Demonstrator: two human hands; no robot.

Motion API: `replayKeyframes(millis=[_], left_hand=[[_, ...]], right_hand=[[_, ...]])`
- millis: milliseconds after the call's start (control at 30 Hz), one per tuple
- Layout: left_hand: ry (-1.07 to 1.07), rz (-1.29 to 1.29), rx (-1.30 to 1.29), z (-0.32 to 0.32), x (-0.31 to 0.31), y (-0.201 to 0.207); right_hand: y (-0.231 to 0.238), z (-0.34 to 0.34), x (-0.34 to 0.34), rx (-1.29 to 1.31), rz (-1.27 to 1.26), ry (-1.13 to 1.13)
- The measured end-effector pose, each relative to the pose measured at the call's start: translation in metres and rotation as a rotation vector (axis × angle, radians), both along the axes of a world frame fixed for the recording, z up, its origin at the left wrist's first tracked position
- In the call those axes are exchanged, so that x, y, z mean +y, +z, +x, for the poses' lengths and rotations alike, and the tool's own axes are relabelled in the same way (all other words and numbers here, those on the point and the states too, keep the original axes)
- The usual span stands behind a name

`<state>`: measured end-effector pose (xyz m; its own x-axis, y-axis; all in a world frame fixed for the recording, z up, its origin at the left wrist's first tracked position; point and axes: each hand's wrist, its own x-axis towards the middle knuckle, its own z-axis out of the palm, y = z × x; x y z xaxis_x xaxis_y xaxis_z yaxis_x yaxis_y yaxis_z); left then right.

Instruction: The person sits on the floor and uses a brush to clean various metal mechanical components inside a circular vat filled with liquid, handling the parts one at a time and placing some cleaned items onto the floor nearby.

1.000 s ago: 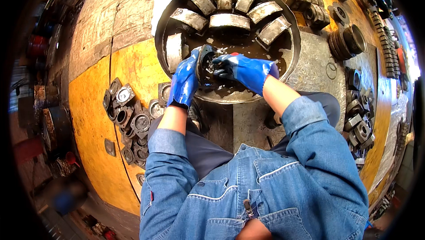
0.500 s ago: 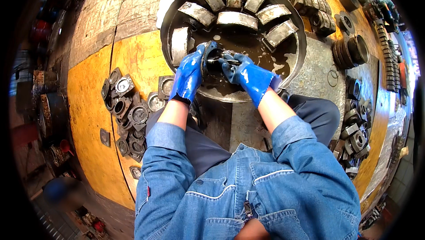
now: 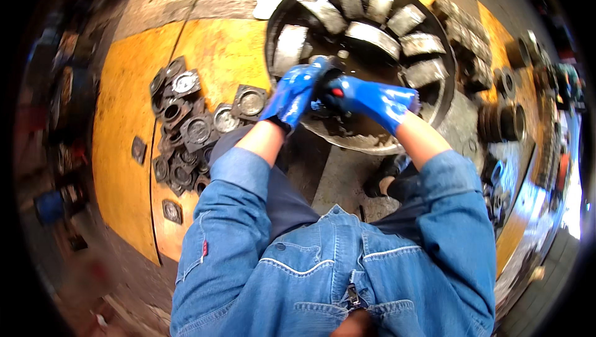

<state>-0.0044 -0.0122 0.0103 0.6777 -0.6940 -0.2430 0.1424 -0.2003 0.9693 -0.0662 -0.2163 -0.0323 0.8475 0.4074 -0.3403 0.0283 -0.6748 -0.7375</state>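
Note:
Both my hands wear wet blue rubber gloves over a large round basin [image 3: 349, 142] of dark liquid. Closed on a dark, oily metal part [image 3: 326, 81], my left hand [image 3: 297, 93] steadies it above the basin's near left side. Against that part presses my right hand [image 3: 366, 96], its fingers curled in; a small red spot shows at them, but blur hides what they hold. Curved grey metal blocks [image 3: 374, 39] stand in an arc inside the basin, beyond my hands.
Left of my knee lies a heap of square metal pieces with round recesses [image 3: 198, 129] on yellow boards [image 3: 124, 169]. Ribbed metal blocks [image 3: 462, 32] stand in rows beyond the basin's right side. Metal rings [image 3: 501, 122] and more parts lie at right.
The view has shifted, so the basin appears further right. My right hand has turned and come closer against the part, and a red spot now shows at its fingers.

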Motion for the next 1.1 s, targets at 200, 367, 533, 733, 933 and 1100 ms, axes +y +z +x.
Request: replayKeyframes(millis=[200,367,533,733,933,1100], left_hand=[[0.166,-0.167,0.130,-0.010,0.008,0.033],[0.200,-0.069,0.055,-0.007,0.008,0.013],[0.181,0.013,-0.052,-0.013,0.014,0.024],[0.171,-0.082,0.133,-0.011,0.009,0.045],[0.056,0.148,-0.021,-0.001,0.006,0.039],[-0.111,0.138,-0.265,-0.002,-0.005,0.040]], right_hand=[[0.050,-0.018,0.010,-0.235,-0.538,0.313],[0.040,-0.020,0.005,-0.602,-0.430,0.504],[0.024,-0.013,0.012,-0.498,-0.515,0.302],[0.033,0.009,0.040,0.027,-0.728,0.002],[0.067,0.009,0.023,0.185,0.267,-0.367],[-0.015,-0.026,-0.009,0.553,1.183,-1.009]])
